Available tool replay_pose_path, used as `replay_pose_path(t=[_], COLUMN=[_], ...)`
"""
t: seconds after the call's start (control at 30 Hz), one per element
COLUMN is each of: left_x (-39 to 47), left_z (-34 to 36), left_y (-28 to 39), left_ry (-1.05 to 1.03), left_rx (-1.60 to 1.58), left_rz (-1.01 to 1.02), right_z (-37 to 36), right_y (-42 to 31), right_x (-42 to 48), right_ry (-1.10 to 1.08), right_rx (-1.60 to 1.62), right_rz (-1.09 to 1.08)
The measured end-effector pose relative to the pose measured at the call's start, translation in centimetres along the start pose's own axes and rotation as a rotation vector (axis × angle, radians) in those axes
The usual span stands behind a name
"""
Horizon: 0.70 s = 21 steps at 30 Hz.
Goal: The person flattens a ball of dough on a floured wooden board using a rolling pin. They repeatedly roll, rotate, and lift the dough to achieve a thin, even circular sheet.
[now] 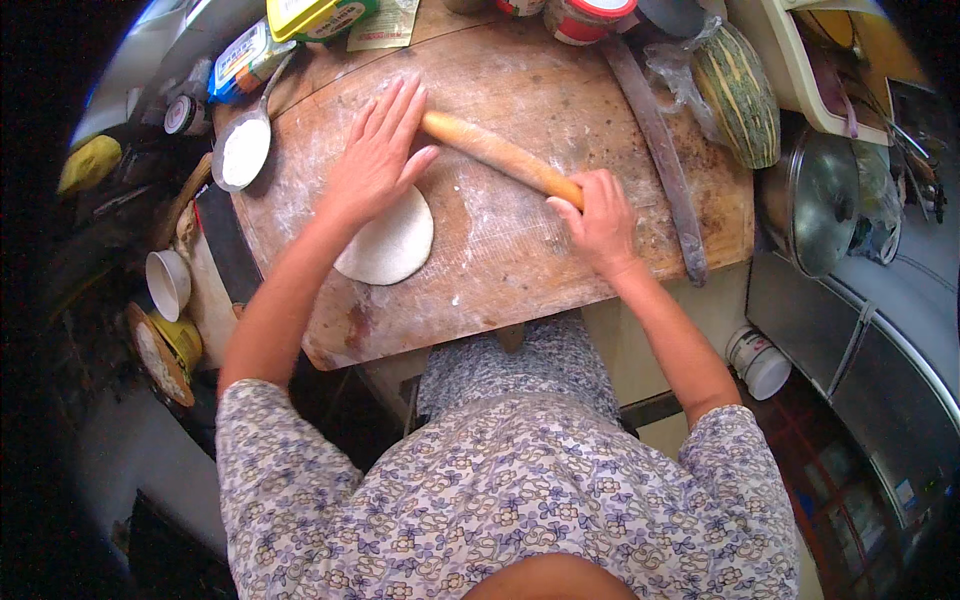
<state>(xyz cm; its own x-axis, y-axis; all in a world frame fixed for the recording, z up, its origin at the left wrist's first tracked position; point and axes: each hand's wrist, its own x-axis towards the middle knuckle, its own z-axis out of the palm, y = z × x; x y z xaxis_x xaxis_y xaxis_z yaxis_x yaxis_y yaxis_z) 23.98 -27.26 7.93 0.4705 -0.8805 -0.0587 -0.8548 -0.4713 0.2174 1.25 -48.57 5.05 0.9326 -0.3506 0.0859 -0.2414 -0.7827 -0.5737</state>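
Note:
A wooden rolling pin (pixel 502 154) slants across a floured wooden board (pixel 517 255). My right hand (pixel 604 221) grips its near right end. My left hand (pixel 379 154) is held flat, fingers straight and thumb apart, at the pin's far left end. Whether its fingers lie on the pin or just beside it I cannot tell. A round, flat sheet of white dough (pixel 390 244) rests on the board below my left hand, which hides its upper left part. Loose white flour is smeared around the dough and pin.
At the board's left edge lies a large spoon of flour (pixel 245 154). A long dark strip (pixel 660 157) runs down the right side, near a striped green squash (pixel 739 97). Tubs and red-lidded jars (pixel 589 19) line the back. A white bowl (pixel 169 285) stands left, a metal lid (pixel 825 202) right.

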Motion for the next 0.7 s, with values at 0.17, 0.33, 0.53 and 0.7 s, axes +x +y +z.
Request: replay_pose_path(t=[0.17, 0.33, 0.53, 0.7], left_x=[1.1, 4.0, 8.8, 3.9], left_z=[2.8, 7.3, 7.1, 6.7], left_y=[8.9, 14.5, 12.1, 6.2], left_ry=[0.189, 0.131, 0.222, 0.252], left_rx=[-0.27, -0.331, -0.284, -0.112], left_rz=[-0.104, 0.169, 0.017, -0.282], right_z=[-1.5, -3.1, -3.3, -3.5], right_y=[2.5, 2.6, 1.0, 1.3], right_x=[-1.8, -4.7, -5.6, -6.1], right_ry=[0.102, 0.193, 0.172, 0.163], right_rx=[0.125, 0.208, 0.291, 0.335], right_rz=[0.155, 0.327, 0.369, 0.341])
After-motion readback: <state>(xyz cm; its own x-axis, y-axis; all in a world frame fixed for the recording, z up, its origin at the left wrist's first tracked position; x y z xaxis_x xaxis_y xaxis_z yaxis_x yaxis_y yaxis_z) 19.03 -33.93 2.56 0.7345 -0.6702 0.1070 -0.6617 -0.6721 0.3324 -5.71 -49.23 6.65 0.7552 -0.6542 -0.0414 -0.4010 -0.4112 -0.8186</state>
